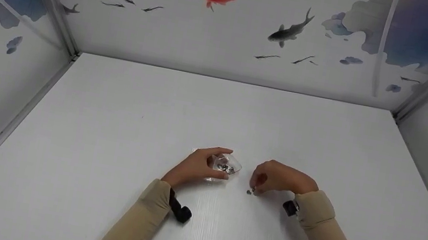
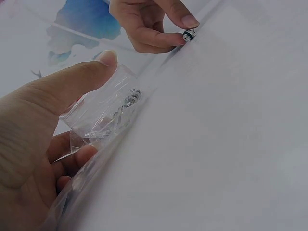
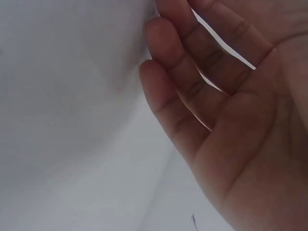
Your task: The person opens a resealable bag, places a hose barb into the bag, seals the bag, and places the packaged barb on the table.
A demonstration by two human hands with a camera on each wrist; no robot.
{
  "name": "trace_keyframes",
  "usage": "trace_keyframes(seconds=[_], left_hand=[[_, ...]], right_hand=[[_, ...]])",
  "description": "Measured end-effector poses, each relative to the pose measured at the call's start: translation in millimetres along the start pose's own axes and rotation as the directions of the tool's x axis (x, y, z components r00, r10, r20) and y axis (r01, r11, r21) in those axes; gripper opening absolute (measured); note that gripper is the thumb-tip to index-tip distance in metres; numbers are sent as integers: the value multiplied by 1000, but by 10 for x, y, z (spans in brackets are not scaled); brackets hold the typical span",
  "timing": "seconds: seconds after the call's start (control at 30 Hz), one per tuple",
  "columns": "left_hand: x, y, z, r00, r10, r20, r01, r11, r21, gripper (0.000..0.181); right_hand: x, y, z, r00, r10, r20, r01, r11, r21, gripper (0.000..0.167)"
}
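Your left hand (image 1: 198, 164) grips the clear, crinkled plastic bag (image 1: 229, 164). Your right hand (image 1: 279, 177) pinches a small silver-and-dark metal piece (image 2: 189, 35), right of the bag, slightly nearer you.

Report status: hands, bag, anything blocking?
Left hand holds clear bag, metal pieces inside. Right hand pinches small metal part at tabletop. Nothing visibly blocking.

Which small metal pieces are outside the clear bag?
The metal pieces at the fingertips of the right hand; the other pieces lie inside the clear bag, which the left hand holds.
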State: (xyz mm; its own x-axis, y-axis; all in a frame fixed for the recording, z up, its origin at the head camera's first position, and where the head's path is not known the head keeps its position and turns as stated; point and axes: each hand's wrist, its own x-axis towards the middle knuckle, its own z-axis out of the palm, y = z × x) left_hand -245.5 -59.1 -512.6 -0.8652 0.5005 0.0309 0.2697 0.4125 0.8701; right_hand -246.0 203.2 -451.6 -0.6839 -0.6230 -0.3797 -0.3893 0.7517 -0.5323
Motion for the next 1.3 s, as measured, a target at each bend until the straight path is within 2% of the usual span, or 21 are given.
trace_keyframes(seconds=[0.23, 0.67, 0.93, 1.3], left_hand=[[-5, -1, 5, 1000, -22, -4, 22, 999, -24, 69], [-3, 7, 0, 1000, 3, -9, -4, 1000, -16, 67], [-11, 4, 1, 1000, 14, -7, -14, 1000, 0, 69], [-16, 16, -1, 1000, 6, -2, -6, 1000, -10, 68]], right_hand=[[5, 7, 7, 999, -42, -6, 42, 999, -11, 13], [29, -27, -20, 1000, -27, 0, 27, 997, -70, 4], [45, -17, -30, 999, -14, -35, 11, 996, -89, 6], [69, -44, -125, 991, -84, -100, 77, 995, -67, 8]])
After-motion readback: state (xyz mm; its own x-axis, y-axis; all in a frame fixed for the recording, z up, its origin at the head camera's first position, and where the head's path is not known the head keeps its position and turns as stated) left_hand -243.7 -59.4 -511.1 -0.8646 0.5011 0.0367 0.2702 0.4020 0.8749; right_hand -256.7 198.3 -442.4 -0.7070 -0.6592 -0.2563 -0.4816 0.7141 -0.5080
